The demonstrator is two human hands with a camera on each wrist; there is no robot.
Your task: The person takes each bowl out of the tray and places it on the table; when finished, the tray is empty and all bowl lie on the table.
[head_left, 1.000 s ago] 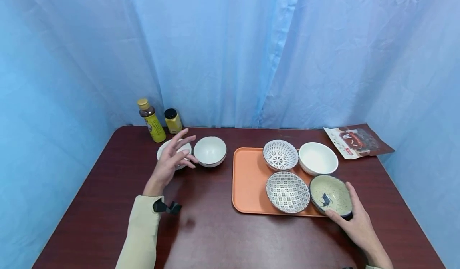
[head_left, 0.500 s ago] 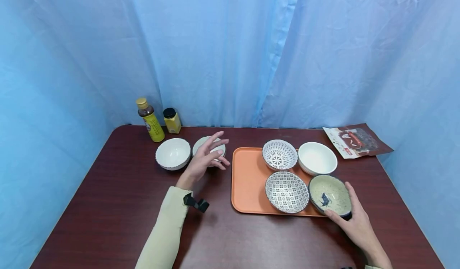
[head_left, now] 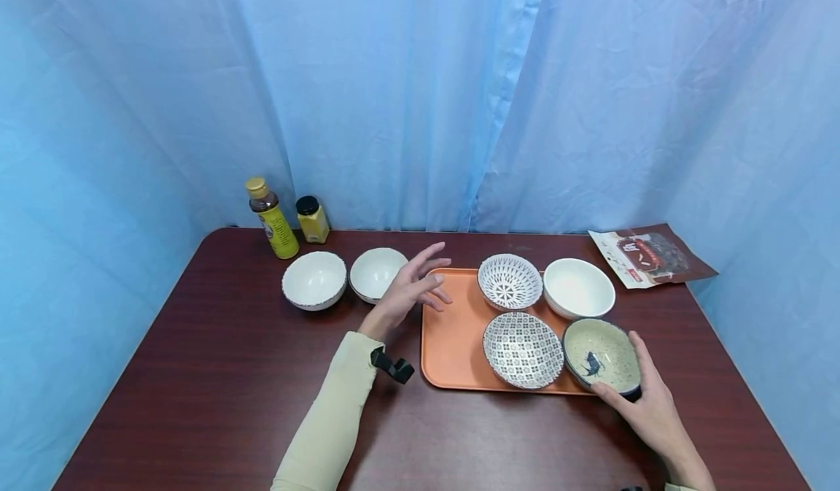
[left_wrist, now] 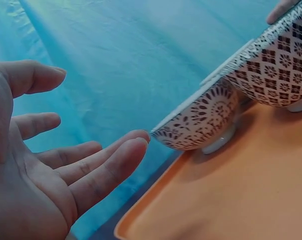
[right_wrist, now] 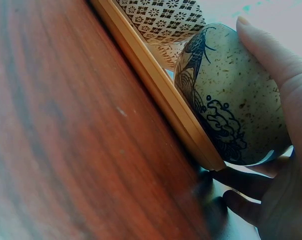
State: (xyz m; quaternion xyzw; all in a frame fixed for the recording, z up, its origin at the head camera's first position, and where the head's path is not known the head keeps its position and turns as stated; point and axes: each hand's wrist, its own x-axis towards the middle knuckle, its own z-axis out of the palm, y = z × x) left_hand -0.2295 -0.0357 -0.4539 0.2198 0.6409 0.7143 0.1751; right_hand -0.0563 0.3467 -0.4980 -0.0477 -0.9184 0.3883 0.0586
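Observation:
My right hand (head_left: 656,403) grips a speckled green bowl (head_left: 601,352) with a dark blue fish painted inside, thumb on the near rim and fingers round the far right side. In the right wrist view, the bowl's outer wall (right_wrist: 241,95) shows at the tray's edge. My left hand (head_left: 410,290) holds nothing, fingers spread, over the left end of the orange tray (head_left: 453,341). Nearest ahead of it are a white bowl with grey petal strokes (head_left: 510,281) and a grey-patterned bowl (head_left: 523,351), both on the tray. A plain white bowl (head_left: 579,289) sits at the tray's back right corner.
Left of the tray stand two white bowls, a rough-rimmed one (head_left: 315,281) and another (head_left: 375,273) partly behind my left hand. Behind them are a yellow-labelled bottle (head_left: 274,221) and a small black-lidded jar (head_left: 313,219). A brown food pouch (head_left: 652,256) lies at the back right.
My left hand has moved right, from over the leftmost white bowl, past the second one, to the tray's left edge. My right hand stays on the green bowl.

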